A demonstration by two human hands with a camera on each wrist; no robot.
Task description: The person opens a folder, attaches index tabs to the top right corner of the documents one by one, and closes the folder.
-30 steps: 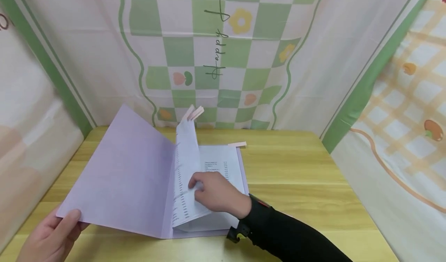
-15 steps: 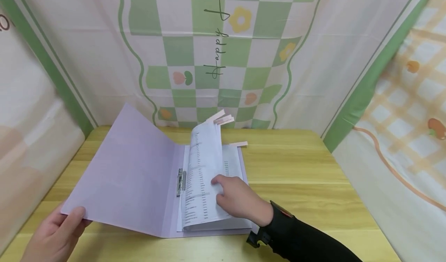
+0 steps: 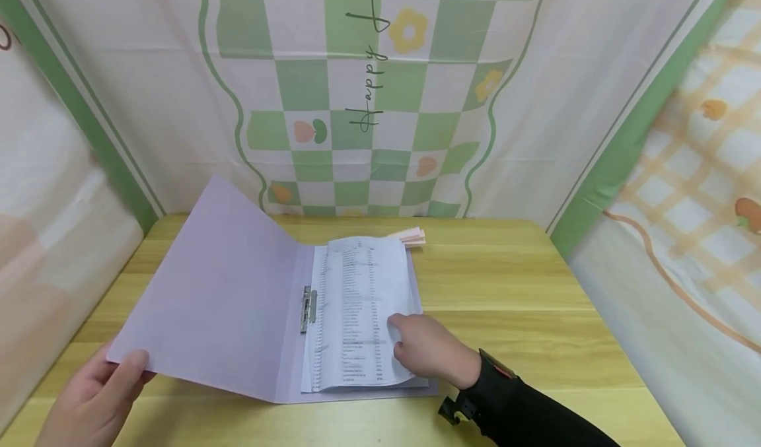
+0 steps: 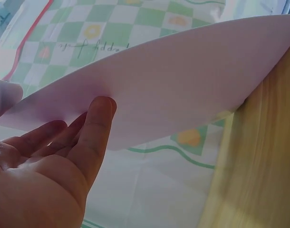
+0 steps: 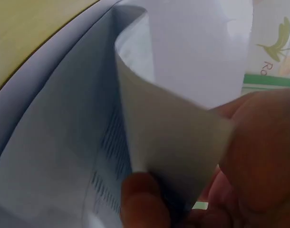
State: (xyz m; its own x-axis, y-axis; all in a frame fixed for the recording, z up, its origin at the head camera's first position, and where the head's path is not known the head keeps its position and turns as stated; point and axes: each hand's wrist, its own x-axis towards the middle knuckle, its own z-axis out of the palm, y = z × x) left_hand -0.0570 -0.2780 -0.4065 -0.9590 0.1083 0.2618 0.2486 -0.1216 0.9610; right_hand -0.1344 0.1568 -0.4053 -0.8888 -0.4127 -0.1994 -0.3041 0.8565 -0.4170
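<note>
A lilac file folder point(image 3: 220, 302) lies open on the wooden table, its front cover raised at a slant. My left hand point(image 3: 98, 397) grips the cover's near corner, thumb on the inner face; in the left wrist view the fingers of the left hand point(image 4: 54, 171) lie against the outer face. Printed sheets point(image 3: 357, 288) rest in the folder's right side, beside a metal clip point(image 3: 308, 308) at the spine. My right hand point(image 3: 431, 348) pinches their right edge low down. In the right wrist view the held paper point(image 5: 169, 128) curls up, with more printed text beneath.
Pale pink index tabs point(image 3: 410, 236) stick out past the sheets' top right corner. The wooden table point(image 3: 505, 288) extends right of the folder. Behind it hangs a green-and-white checked cloth point(image 3: 351, 90), with more patterned cloth on both sides.
My right hand has moved right, bringing the lifted sheets over from the spine side to lie nearly flat. The metal clip has come into view. My left hand stays at the cover corner.
</note>
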